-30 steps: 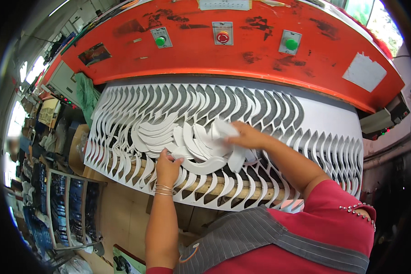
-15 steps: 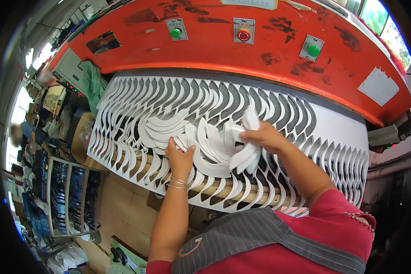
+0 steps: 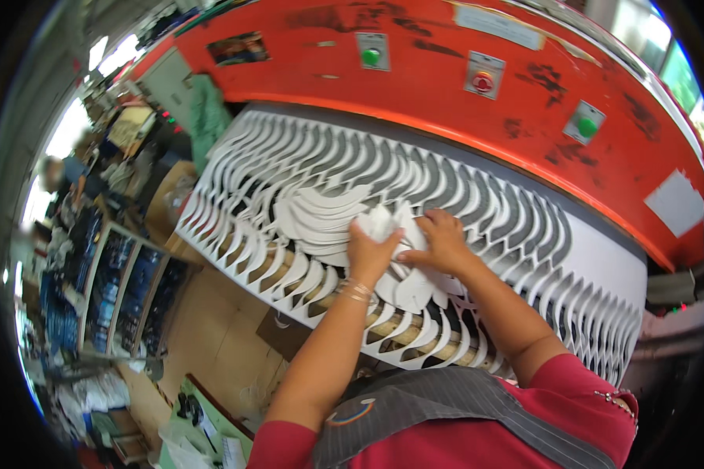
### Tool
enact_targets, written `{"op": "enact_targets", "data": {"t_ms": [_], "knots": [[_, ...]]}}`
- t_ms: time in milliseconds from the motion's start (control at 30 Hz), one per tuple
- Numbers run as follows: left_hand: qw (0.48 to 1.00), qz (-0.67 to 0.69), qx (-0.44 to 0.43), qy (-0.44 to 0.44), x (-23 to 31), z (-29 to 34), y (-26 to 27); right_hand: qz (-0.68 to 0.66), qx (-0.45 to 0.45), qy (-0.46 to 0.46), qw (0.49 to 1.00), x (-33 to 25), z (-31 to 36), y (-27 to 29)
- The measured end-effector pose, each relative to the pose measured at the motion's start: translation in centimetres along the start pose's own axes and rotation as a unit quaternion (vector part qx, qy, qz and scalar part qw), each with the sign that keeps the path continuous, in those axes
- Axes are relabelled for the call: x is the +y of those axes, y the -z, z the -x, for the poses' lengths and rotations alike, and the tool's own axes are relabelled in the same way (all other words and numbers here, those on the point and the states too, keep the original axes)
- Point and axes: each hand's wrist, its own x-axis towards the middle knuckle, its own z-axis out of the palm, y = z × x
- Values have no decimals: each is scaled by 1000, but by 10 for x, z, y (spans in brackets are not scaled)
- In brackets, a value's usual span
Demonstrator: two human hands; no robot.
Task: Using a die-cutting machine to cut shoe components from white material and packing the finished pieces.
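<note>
White crescent-shaped cut-outs [image 3: 328,217] lie in an overlapping heap on a cut white sheet [image 3: 602,270]. At the right end of the heap, my left hand [image 3: 372,252] is closed round several upright white pieces [image 3: 378,223]. Close beside it, my right hand [image 3: 444,244] grips more of these pieces [image 3: 406,227] between thumb and fingers. Its fingertips are partly hidden by the pieces. Below both hands, other loose crescents [image 3: 409,292] rest on the sheet.
A red machine housing [image 3: 321,66] with green buttons and a red one runs behind the sheet. A wooden roller [image 3: 399,332] shows under the sheet's near edge. At left stand a rack of dark goods [image 3: 121,289] and a cardboard box [image 3: 170,199].
My right hand has brought its bundle down beside my left hand. The left hand has moved right along the heap and now holds pieces. The whole view has shifted and tilted.
</note>
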Motion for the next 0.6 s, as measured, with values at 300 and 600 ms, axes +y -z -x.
{"op": "enact_targets", "data": {"t_ms": [300,600], "knots": [[968,196,-118,-104,17,77,26,-138,-59,13,989,-5,59,36],[990,6,-35,-133,-3,96,36,-234,-248,119,932,5,39,34]]}}
